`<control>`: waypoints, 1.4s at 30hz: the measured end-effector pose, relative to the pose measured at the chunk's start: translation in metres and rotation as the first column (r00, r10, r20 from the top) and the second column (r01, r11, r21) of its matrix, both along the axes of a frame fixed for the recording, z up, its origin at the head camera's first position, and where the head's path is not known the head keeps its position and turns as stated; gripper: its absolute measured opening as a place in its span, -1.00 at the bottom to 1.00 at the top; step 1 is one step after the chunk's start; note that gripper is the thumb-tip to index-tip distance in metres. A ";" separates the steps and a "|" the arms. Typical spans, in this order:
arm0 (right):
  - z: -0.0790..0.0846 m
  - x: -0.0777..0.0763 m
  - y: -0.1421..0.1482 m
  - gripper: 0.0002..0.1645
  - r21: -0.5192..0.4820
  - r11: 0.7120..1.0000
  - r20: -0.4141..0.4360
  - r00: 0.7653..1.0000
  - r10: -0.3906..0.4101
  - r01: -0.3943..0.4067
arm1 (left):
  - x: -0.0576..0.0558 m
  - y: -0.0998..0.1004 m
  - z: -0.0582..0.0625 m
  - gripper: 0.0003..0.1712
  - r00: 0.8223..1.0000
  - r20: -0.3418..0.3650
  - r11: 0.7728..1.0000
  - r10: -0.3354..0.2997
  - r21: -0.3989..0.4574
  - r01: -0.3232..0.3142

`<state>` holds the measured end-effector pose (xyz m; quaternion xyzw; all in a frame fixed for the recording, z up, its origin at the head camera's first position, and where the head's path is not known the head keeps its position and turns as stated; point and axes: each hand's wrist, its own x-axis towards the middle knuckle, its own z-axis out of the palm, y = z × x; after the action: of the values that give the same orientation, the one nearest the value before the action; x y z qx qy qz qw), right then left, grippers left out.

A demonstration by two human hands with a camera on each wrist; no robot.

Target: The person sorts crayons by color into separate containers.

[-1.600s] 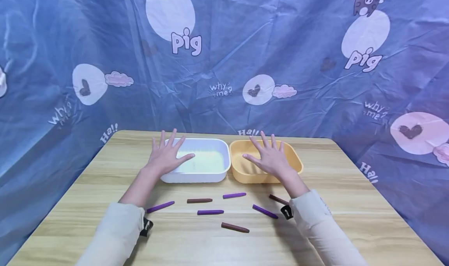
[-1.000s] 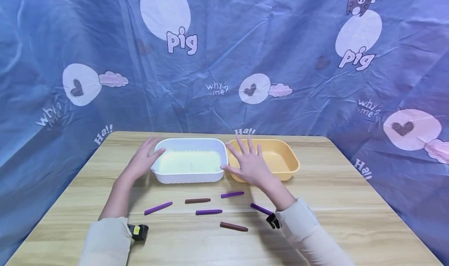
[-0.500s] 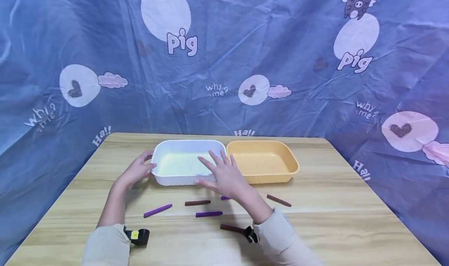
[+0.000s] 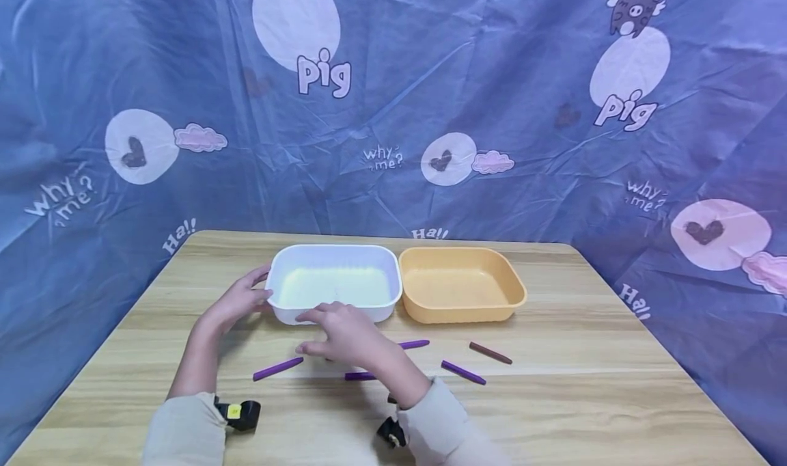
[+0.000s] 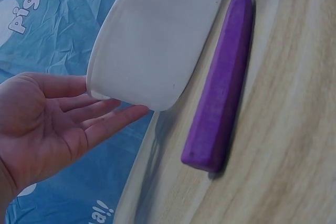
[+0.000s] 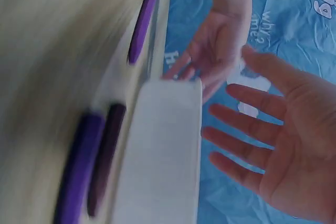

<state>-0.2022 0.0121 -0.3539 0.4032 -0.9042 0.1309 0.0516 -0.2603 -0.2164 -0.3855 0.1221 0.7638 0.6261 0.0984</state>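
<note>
My left hand (image 4: 236, 302) touches the left end of a white plastic bin (image 4: 338, 313); in the left wrist view, its fingers reach out nearly straight against the bin's end. In front of that bin hovers my right hand (image 4: 350, 336), fingers loosely bent and apart, with nothing in them. Beneath and around it lie crayons: a purple crayon (image 4: 278, 369) to the left, another purple crayon (image 4: 359, 376) partly behind the forearm, and a brown crayon (image 6: 107, 156) seen in the right wrist view but nearly hidden in the head view.
An orange bin (image 4: 464, 313) stands right of the white one. Farther right on the wooden table (image 4: 584, 384) are a purple crayon (image 4: 463, 372) and a brown crayon (image 4: 490, 353). A patterned blue cloth (image 4: 381, 206) hangs behind the table.
Both hands began spread above the bins. The left hand has moved to the white bin's left end. The right hand has swept left and nearer, from the orange bin to before the white one.
</note>
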 end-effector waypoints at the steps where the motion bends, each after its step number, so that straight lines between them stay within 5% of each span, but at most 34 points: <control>1: -0.002 0.000 -0.004 -0.49 -0.001 1.000 0.021 1.000 0.013 -0.013 | 0.000 0.000 0.000 -0.31 1.000 0.000 1.000 -0.004 0.003 0.004; 7: -0.013 -0.001 -0.025 -0.69 0.074 0.996 0.096 0.994 0.044 -0.051 | -0.002 -0.003 -0.002 -0.31 1.000 0.006 1.000 -0.012 0.022 0.012; 15: -0.024 -0.002 -0.037 -0.70 0.160 0.987 0.179 0.983 -0.049 0.020 | -0.003 -0.005 -0.003 -0.30 1.000 0.010 1.000 -0.012 0.024 0.011; 42: -0.042 -0.009 -0.038 -0.74 0.105 0.994 0.195 0.981 -0.011 -0.010 | -0.001 -0.006 -0.004 -0.32 1.000 0.023 1.000 -0.018 0.023 0.018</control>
<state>-0.2112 -0.0257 -0.3958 0.3903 -0.9107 0.1220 -0.0587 -0.2611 -0.2222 -0.3898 0.1229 0.7543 0.6352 0.1115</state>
